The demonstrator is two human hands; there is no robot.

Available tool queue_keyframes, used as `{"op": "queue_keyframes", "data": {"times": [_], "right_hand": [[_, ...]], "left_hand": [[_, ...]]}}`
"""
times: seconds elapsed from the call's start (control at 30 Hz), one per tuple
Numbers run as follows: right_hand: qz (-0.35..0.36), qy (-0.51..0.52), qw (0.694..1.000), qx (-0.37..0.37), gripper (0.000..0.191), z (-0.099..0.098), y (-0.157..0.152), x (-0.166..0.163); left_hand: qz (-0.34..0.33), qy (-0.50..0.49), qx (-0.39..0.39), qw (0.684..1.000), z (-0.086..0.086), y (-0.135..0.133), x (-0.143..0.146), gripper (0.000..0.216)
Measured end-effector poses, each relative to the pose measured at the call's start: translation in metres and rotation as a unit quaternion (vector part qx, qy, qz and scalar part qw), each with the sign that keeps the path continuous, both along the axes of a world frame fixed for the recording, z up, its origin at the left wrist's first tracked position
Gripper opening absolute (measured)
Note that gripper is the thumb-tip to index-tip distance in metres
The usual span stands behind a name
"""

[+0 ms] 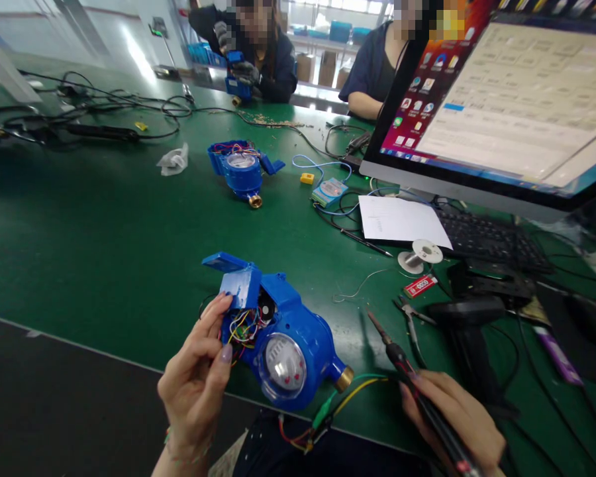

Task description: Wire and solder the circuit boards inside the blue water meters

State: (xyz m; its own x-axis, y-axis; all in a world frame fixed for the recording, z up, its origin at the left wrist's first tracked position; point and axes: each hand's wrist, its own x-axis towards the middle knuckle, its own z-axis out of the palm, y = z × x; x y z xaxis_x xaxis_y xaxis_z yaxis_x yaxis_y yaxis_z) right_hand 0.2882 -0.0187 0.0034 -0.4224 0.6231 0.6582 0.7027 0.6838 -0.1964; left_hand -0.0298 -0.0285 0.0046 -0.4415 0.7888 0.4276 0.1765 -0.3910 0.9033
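Note:
A blue water meter with its lid flipped open lies on the green table close to me, coloured wires showing inside it. My left hand grips the meter's left side, thumb and fingers closed near the wires. My right hand is wrapped round a black and red soldering iron, whose tip points up-left and stops short of the meter's brass end. Green, yellow and red leads trail from the meter toward me.
A second blue meter lies farther back. At right are a monitor, keyboard, paper sheet, solder spool, pliers and a black scanner. Cables lie at far left. Two people sit opposite, one holding a meter.

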Motion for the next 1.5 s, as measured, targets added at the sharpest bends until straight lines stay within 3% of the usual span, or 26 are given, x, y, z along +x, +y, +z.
{"op": "queue_keyframes", "data": {"times": [0.2, 0.53, 0.87, 1.5], "right_hand": [[0.045, -0.048, 0.998, 0.005, 0.037, -0.012, -0.006, -0.004], [0.105, -0.127, 0.986, -0.028, 0.033, -0.02, -0.012, 0.007], [0.094, -0.125, 0.988, -0.005, 0.027, -0.011, -0.012, 0.001], [0.078, -0.098, 0.992, -0.008, 0.034, -0.012, -0.012, 0.001]], "left_hand": [[0.005, 0.0, -0.003, 1.0, 0.003, 0.001, 0.001, 0.014], [0.01, -0.017, -0.005, 1.0, 0.005, 0.001, 0.004, 0.013], [0.008, -0.01, -0.009, 1.0, 0.006, 0.001, 0.004, 0.013], [0.011, -0.01, -0.012, 1.0, 0.007, 0.001, 0.004, 0.012]]}}
